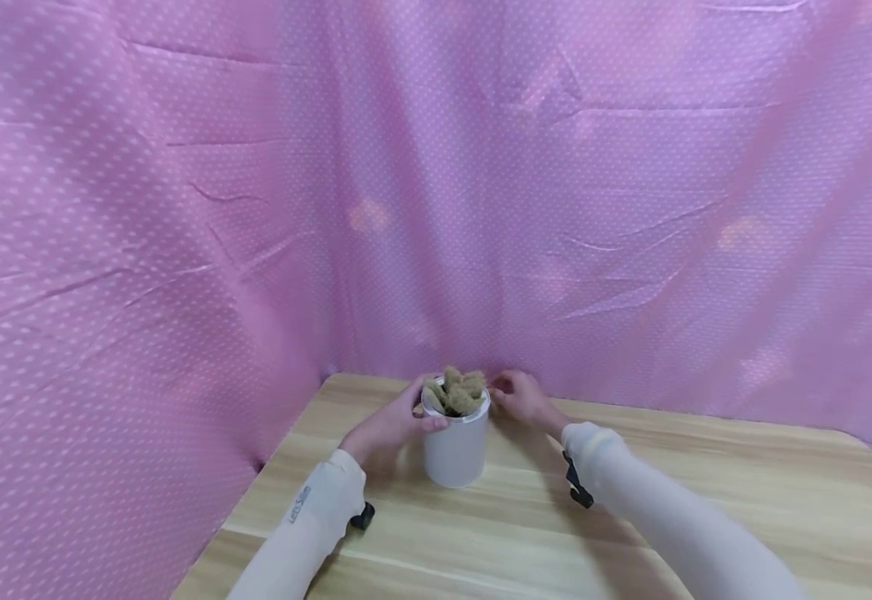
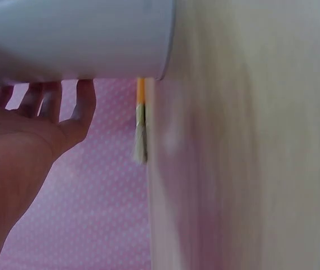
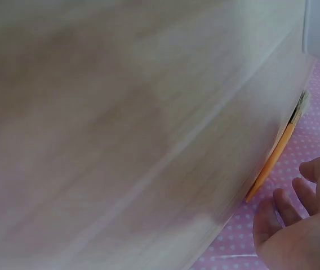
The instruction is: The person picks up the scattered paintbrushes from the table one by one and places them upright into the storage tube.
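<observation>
Left hand (image 1: pixel 391 425) grips white cup (image 1: pixel 454 450); right hand (image 1: pixel 522 398), loosely open, hovers near paintbrush (image 3: pixel 278 147).

1. The left sleeve (image 1: pixel 308 521) carries small grey lettering near the cuff, just left of and below the white cup (image 1: pixel 454 446); it seems to read "Let's Slim", though it is too small to be sure.
2. Nothing else carries readable text.
</observation>
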{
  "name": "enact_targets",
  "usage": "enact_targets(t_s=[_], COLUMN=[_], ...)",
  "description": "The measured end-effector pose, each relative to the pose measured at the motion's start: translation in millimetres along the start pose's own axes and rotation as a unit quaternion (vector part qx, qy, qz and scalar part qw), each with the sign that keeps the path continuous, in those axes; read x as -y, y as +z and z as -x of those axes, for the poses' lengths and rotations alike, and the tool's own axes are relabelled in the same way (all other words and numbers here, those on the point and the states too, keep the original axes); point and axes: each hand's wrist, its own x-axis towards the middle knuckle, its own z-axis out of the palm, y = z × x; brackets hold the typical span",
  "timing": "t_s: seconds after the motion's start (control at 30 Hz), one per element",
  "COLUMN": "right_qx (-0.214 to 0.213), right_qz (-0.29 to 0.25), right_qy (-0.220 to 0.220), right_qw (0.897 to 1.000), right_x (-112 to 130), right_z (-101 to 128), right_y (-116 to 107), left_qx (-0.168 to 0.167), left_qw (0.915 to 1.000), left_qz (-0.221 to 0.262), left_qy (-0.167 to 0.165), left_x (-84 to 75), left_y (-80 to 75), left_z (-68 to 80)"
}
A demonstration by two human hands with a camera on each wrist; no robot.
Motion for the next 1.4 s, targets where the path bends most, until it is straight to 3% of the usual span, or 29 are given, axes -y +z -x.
enact_targets(t_s=[0.3,0.5,0.73,0.93,1.23,1.4], right_qx=[0.035,0.061,0.085,0.119,0.13,0.164], right_qz=[0.028,0.047,0.104,0.131,0.054,0.031], right_qy=[-0.022,-0.041,-0.07,-0.045,0.034,0.021], right_qw=[0.999,0.996,0.989,0.983,0.989,0.986], right_x=[7.5,7.3,6.4,15.4,18.2,27.4], right_z=[-11.7,-18.3,-24.1,-33.1,-30.7,-27.3], right_y=[-5.0,-0.8,-1.5,-4.3,6.1,12.7], left_qx=[-0.045,-0.076,-0.077,-0.092,-0.091,-0.105], left_qw=[0.9982,0.996,0.9962,0.995,0.9942,0.992], left_qz=[-0.016,-0.02,-0.001,0.013,-0.007,-0.013], left_qy=[-0.035,-0.043,-0.04,-0.037,-0.056,-0.07], left_x=[4.8,11.0,16.3,17.6,27.0,30.8], left_y=[-47.5,-65.1,-69.0,-71.9,-65.4,-65.2], left_z=[30.3,47.2,45.8,45.9,49.3,56.8])
